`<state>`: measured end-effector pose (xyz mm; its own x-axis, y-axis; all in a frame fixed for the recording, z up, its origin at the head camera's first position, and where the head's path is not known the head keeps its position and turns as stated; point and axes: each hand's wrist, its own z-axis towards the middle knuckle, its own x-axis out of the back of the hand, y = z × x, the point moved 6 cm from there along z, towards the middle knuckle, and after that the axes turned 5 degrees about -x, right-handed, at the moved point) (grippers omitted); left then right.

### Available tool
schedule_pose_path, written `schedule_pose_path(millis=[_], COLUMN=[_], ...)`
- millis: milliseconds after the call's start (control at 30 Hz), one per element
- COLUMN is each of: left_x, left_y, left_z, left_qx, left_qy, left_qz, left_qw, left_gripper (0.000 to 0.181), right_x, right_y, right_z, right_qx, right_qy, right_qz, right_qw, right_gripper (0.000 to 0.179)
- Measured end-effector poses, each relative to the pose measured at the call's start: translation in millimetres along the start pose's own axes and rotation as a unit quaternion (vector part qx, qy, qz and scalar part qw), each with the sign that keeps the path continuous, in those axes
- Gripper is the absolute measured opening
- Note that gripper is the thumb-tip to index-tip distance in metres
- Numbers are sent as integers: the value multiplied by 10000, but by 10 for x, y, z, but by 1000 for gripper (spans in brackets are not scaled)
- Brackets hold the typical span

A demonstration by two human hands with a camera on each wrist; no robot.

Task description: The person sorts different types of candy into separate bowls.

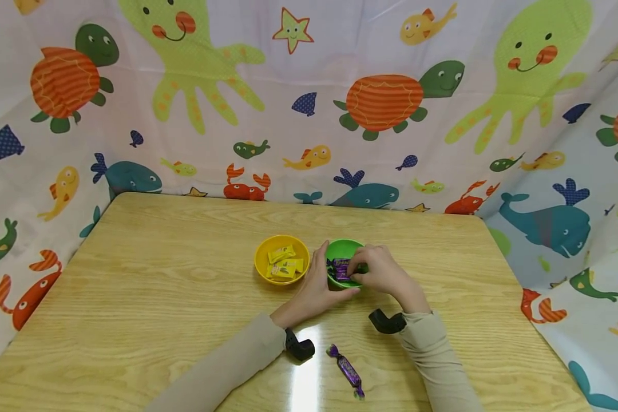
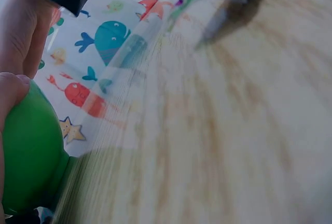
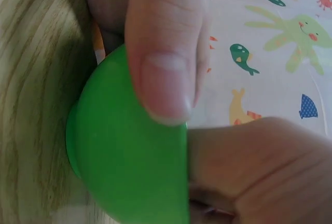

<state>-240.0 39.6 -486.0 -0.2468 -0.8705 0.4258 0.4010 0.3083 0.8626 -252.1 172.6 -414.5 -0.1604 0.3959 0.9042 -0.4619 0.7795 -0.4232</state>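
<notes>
A green bowl [image 1: 341,248] with several purple-wrapped candies [image 1: 341,269] in it stands near the middle of the table. My left hand [image 1: 313,290] holds this bowl, fingers along its left side and thumb at its near edge. In the right wrist view that thumb [image 3: 166,86] presses on the outside of the green wall [image 3: 129,156]. Over the right rim reaches my right hand [image 1: 380,270], its curled fingers pinching a purple candy inside; the bowl's wall hides its fingertips in the right wrist view. Another purple-wrapped candy [image 1: 348,371] lies on the table between my forearms.
Just left of my left hand stands a yellow bowl [image 1: 261,264] with several yellow-wrapped candies [image 1: 286,269]. The wooden table [image 1: 175,274] extends to both sides. Behind it hangs a curtain [image 1: 268,114] printed with sea animals. Each wrist wears a black camera mount [image 1: 300,347].
</notes>
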Motion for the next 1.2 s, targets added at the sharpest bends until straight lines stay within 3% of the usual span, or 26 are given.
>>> schedule_pose_path(millis=[267,467,567,767,933,1100,1200], left_x=[5,11,6,-4,-16,-10,-9], left_y=[36,39,33,12,14,26,30], left_z=[1,-4,-6,-9,-8,0,6], left_qx=[-85,-79,-113,38,127,104,100], left_qy=[-48,-78,-75,15,23,47,49], left_qz=[44,133,194,182,102,83,86], left_qw=[9999,9999,9997,9998,9999,9999,9999], left_gripper=[116,116,115,117,118,118,118], right_x=[195,240,196,-13,-213,-394,-455], right_y=[-102,-350,-503,-740,-859,-915,-922], right_z=[-176,-413,-532,-737,-887,-959,-967], right_qx=[558,1081,1269,816,403,49,-52], right_qy=[648,677,459,-510,-1190,-1553,-1553], right_qz=[1150,1053,861,125,-489,-940,-1207], right_qw=[9897,9862,9871,9953,9909,9834,9805], right_gripper=[6,12,13,19,32,47,48])
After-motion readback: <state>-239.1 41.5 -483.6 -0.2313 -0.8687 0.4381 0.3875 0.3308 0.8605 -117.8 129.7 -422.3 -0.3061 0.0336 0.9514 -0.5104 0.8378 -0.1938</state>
